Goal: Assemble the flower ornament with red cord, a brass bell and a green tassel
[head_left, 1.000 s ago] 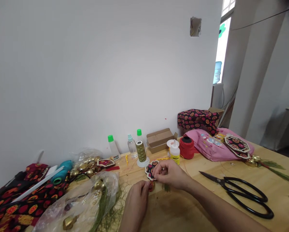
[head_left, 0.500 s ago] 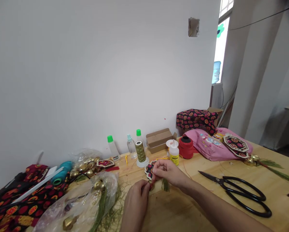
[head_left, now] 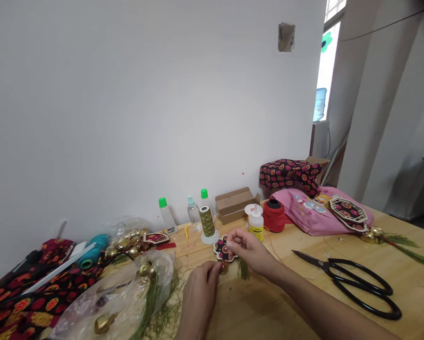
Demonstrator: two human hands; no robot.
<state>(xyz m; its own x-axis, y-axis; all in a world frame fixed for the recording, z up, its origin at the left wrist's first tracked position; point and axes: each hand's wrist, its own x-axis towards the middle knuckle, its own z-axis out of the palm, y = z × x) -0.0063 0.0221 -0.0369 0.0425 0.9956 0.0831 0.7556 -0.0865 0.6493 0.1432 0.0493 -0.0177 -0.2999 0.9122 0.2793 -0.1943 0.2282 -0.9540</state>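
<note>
My left hand (head_left: 202,284) pinches a small gold bell (head_left: 224,268) between thumb and fingertips, just above the tabletop. Just above it lies a flower-shaped ornament (head_left: 220,247) with dark patterned fabric and a pale scalloped edge. My right hand (head_left: 248,250) covers the ornament's right side, its thumb and fingers closed in a pinch. Whatever sits between those fingertips is too small to make out. A green tassel (head_left: 243,268) hangs out below my right hand; its top is hidden.
Black-handled scissors (head_left: 353,278) lie at right. Behind my hands stand a glue bottle (head_left: 256,225), a red thread cone (head_left: 274,216), a green thread spool (head_left: 207,222) and a cardboard box (head_left: 235,208). A plastic bag (head_left: 91,302) with gold bells lies at left.
My right hand has lifted slightly away from my left, and the gold bell now shows at the left fingertips. The view has shifted a little.
</note>
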